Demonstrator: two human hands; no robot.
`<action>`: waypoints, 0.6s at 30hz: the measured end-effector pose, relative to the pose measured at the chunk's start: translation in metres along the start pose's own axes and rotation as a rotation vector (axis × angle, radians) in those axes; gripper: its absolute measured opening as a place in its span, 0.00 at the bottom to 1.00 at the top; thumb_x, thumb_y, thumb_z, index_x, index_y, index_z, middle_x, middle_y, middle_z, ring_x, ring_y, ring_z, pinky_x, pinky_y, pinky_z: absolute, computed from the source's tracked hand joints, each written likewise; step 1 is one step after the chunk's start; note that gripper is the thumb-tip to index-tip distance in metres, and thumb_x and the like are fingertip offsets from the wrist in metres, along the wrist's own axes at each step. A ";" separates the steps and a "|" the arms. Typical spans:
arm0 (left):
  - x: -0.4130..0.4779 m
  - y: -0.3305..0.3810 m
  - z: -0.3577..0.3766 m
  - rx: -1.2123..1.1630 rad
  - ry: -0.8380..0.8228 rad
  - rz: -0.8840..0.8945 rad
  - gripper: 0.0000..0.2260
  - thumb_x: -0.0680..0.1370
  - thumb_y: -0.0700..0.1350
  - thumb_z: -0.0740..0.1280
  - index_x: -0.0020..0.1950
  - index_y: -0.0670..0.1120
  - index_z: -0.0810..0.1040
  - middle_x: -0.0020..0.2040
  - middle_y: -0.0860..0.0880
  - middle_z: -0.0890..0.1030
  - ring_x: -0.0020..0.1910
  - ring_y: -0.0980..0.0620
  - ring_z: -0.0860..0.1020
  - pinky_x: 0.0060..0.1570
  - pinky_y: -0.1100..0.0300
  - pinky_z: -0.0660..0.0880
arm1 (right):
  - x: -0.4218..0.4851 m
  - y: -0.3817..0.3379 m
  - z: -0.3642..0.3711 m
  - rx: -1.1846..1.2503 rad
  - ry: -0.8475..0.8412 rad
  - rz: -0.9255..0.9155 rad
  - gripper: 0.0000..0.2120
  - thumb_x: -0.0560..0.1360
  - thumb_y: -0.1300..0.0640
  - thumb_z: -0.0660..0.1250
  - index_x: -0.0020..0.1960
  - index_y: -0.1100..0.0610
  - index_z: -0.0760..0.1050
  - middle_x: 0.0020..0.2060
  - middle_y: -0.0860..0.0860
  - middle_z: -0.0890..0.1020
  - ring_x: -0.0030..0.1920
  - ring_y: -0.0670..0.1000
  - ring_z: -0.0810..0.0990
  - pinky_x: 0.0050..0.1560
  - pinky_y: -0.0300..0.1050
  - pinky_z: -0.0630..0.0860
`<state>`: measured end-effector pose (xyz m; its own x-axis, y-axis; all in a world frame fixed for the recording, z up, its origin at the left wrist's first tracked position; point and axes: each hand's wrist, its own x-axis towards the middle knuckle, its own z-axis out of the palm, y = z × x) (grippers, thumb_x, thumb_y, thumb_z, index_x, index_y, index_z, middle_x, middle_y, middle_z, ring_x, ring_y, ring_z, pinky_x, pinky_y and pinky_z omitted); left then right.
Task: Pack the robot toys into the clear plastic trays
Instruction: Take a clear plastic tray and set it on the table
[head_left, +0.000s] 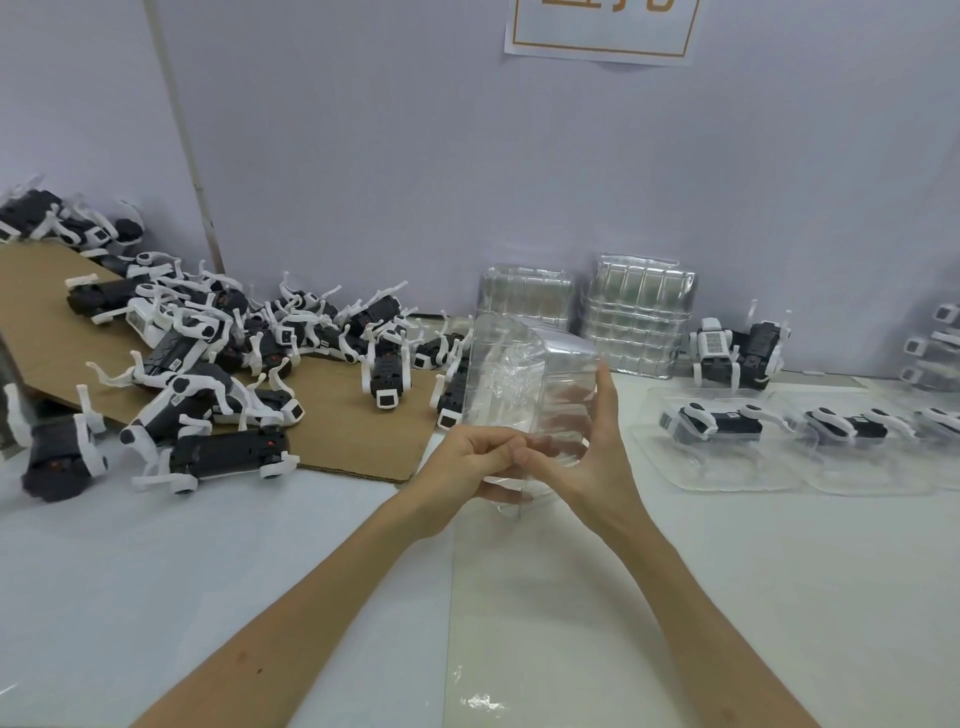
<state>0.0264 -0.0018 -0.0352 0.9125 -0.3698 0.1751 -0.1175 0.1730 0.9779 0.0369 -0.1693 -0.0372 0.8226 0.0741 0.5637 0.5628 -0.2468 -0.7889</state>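
Both forearms reach in from the bottom edge and meet over mid-bench. The left hand (467, 457) has a closed grip: fingers curled, pinching the lower edge of one clear plastic tray (524, 384). The right hand (592, 457) grips the same tray from the right, thumb straight up along its side wall and fingers showing through the plastic near the bottom. The tray is held up off the bench (311, 571), stood on end and tilted. It is thin, glossy and see-through, with rounded corners and a moulded cavity.

Counts:
- One tray in hand.
- Two stacks of clear trays against the back wall, a left stack (524, 299) and a taller right stack (641, 317), both ribbed and shiny.
- Three filled trays flat on the bench at right, each with one toy lying on its side: first filled tray (717, 467), second filled tray (857, 473), third filled tray (945, 467) cut by the frame edge.
- One heap of robot dog toys (208, 353) at left, too tangled for an exact count, well over a dozen. They have black boxy bodies, white curved legs and hard plastic shells.
- One standing robot dog (727, 353) just right of the taller stack.
- A few more toys (935, 343) at the far right edge, blurred.

The heap lies mostly on a brown corrugated cardboard sheet (343, 426). The bench top is smooth and white. A paper sign (602, 26) with an orange border hangs on the wall.
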 end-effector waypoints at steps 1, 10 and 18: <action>0.001 0.000 0.001 0.033 0.027 0.025 0.11 0.83 0.39 0.61 0.52 0.46 0.84 0.56 0.51 0.85 0.56 0.48 0.84 0.46 0.51 0.83 | 0.000 -0.001 0.001 -0.004 0.011 0.000 0.54 0.63 0.42 0.78 0.78 0.37 0.47 0.56 0.31 0.73 0.54 0.42 0.80 0.47 0.33 0.77; 0.003 -0.007 0.008 0.426 0.161 0.314 0.17 0.79 0.31 0.63 0.56 0.52 0.80 0.45 0.51 0.85 0.46 0.48 0.85 0.38 0.54 0.84 | -0.002 -0.001 0.005 -0.049 0.051 -0.065 0.54 0.62 0.48 0.75 0.80 0.44 0.48 0.57 0.43 0.76 0.54 0.46 0.79 0.50 0.43 0.81; 0.005 -0.006 0.006 0.431 0.207 0.309 0.17 0.77 0.28 0.64 0.55 0.48 0.83 0.45 0.51 0.86 0.46 0.49 0.86 0.40 0.56 0.83 | 0.000 0.001 0.006 -0.081 0.065 -0.083 0.53 0.63 0.53 0.76 0.80 0.45 0.50 0.54 0.44 0.77 0.51 0.46 0.80 0.48 0.38 0.79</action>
<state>0.0292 -0.0104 -0.0395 0.8630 -0.1668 0.4769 -0.5009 -0.1592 0.8507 0.0383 -0.1637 -0.0395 0.7652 0.0355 0.6429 0.6181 -0.3202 -0.7179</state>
